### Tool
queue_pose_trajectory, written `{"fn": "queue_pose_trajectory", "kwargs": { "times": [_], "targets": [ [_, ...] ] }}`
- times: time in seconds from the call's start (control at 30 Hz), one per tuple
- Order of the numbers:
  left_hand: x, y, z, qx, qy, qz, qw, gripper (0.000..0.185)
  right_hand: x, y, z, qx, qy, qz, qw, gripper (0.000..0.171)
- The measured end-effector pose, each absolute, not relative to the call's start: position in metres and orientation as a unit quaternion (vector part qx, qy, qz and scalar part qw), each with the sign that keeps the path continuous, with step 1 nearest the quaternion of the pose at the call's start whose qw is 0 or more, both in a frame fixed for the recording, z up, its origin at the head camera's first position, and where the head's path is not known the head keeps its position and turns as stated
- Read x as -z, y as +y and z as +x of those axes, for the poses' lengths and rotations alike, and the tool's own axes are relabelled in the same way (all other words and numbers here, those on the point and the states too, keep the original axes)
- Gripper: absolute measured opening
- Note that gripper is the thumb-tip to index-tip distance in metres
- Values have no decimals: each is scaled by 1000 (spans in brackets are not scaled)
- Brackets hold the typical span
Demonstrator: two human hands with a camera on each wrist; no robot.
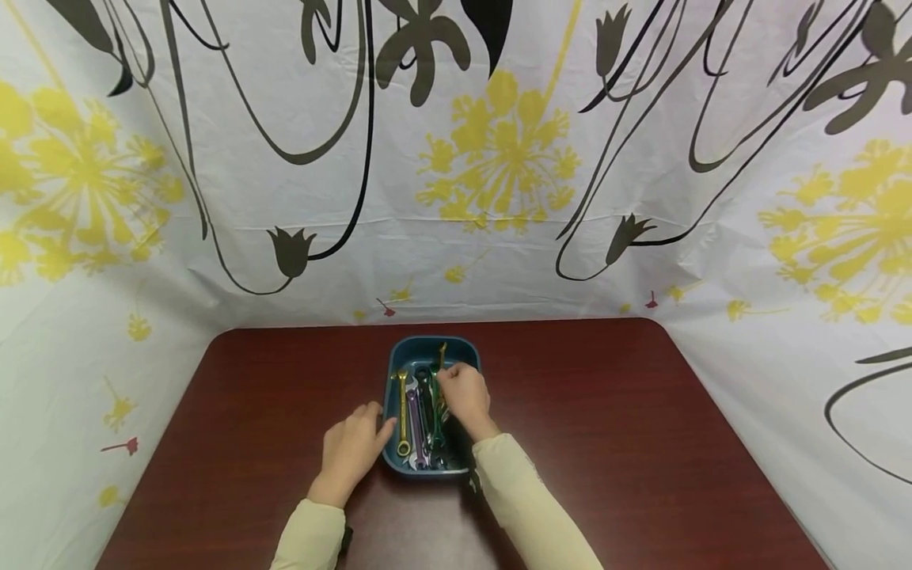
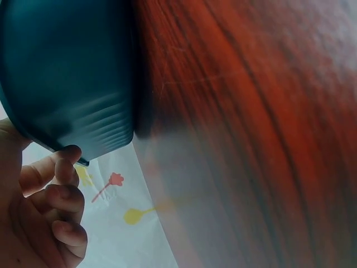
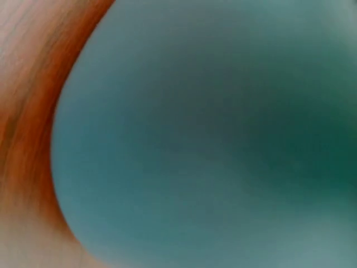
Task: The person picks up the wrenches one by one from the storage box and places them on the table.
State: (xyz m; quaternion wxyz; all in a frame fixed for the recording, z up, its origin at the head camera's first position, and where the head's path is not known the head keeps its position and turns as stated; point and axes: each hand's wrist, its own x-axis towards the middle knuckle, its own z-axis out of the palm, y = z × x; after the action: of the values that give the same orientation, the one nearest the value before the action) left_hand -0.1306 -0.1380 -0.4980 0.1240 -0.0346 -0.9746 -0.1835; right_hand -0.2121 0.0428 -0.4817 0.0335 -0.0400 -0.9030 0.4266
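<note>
A blue tray [image 1: 431, 473] on the table holds several combination wrenches. My left hand [image 1: 354, 447] is at the tray's left rim; in the left wrist view its curled fingers [image 2: 68, 195] meet the rim of the tray [image 2: 72, 111], the thumb side hidden behind it. Over the right part of the tray, my right hand [image 1: 465, 393] pinches a gold wrench [image 1: 442, 354], whose end sticks out beyond the fingers. Another gold wrench [image 1: 403, 416] lies along the left side, beside a purple wrench [image 1: 416, 419] and a green wrench [image 1: 436, 419]. The right wrist view is mostly a blurred blue tray surface [image 3: 167, 139].
The dark red-brown wooden table [image 1: 606, 443] has rounded far corners. Behind it and along both sides hangs a white cloth [image 1: 456, 269] printed with yellow flowers and grey stems.
</note>
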Motion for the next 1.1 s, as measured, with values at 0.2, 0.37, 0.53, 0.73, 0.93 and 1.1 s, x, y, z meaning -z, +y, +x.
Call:
{"fn": "queue_pose_trajectory", "kwargs": {
  "times": [0.2,0.37,0.53,0.73,0.93,1.1],
  "targets": [
    [498,-139,-129,184,-973,-38,130,33,476,46,-212,-429,-901,-41,49,30],
    [497,-142,-129,186,-973,-35,133,32,468,47,-212,-441,-896,-32,49,28],
    [497,-144,-129,187,-972,-38,138,32,466,52,-212,-456,-887,-31,67,25],
    [498,-142,-127,182,-973,-38,137,32,468,65,-208,-484,-870,-50,79,24],
    [498,-140,-128,182,-973,-37,139,32,470,80,-208,-523,-846,-49,94,26],
    [501,-137,-126,190,-971,-35,140,31,475,96,-205,-554,-827,-56,84,29]
  ]
}}
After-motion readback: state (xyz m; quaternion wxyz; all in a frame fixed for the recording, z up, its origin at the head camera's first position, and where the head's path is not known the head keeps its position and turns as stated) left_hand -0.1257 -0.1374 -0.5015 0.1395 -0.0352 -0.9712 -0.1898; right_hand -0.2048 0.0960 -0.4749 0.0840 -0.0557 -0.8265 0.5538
